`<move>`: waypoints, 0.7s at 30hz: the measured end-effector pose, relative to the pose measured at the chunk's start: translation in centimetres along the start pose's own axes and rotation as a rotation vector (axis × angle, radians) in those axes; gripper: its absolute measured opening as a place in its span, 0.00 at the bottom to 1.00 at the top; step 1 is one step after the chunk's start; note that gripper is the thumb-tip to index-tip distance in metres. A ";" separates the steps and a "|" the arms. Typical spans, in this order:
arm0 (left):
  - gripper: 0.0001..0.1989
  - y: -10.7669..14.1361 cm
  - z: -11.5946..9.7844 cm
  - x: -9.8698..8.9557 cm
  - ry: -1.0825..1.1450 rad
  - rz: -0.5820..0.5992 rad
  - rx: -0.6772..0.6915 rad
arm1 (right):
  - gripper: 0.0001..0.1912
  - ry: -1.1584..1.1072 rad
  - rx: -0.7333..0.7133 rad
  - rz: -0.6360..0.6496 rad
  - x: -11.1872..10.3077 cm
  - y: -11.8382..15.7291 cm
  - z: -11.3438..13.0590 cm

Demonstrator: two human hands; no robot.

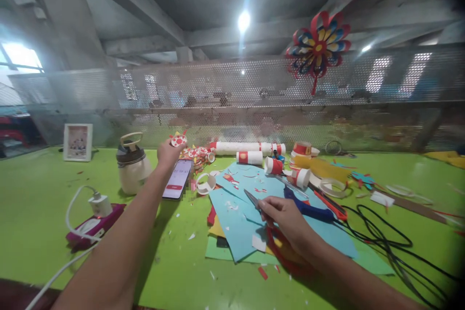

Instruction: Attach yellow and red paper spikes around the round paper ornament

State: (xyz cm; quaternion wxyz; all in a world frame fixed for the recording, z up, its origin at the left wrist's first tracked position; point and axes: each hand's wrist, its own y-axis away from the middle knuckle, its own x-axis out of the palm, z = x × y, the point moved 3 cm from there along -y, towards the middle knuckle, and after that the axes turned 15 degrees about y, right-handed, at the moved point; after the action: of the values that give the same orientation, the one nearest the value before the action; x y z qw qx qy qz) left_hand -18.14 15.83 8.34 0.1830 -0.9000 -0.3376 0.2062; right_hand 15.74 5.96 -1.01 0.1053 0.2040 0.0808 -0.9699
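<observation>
My left hand (168, 156), stretched out behind the phone, is closed on a small round paper craft piece (178, 141), white with red spots and bits of red and yellow at its edge. Similar spotted pieces (196, 152) lie in a heap right beside it. A phone (178, 179) with a lit timer screen stands tilted under that wrist. My right hand (278, 213) grips a pair of scissors (252, 199) around the blades, the tips pointing away to the left and the red handles below the palm. Beneath them are light blue paper sheets (236, 237) strewn with scraps.
Paper cups (301, 178), a white paper ring (206, 184), a blue glue gun (312, 209) and a red utility knife (330, 205) surround the sheets. Black cable (378, 237) coils at right. A bottle (132, 169), purple power strip (95, 226) and photo frame (77, 142) stand left.
</observation>
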 end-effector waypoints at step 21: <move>0.17 -5.9 6.4 1.6 -0.365 0.015 0.176 | 0.21 0.207 -0.016 0.097 0.6 -0.7 -1.4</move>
State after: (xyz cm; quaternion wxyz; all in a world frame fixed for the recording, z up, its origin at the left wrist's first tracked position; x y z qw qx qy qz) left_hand -23.33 22.31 5.27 0.1951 -0.8308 -0.3390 0.3961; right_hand 15.54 6.77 -2.41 0.1450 0.3059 0.0892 -0.9367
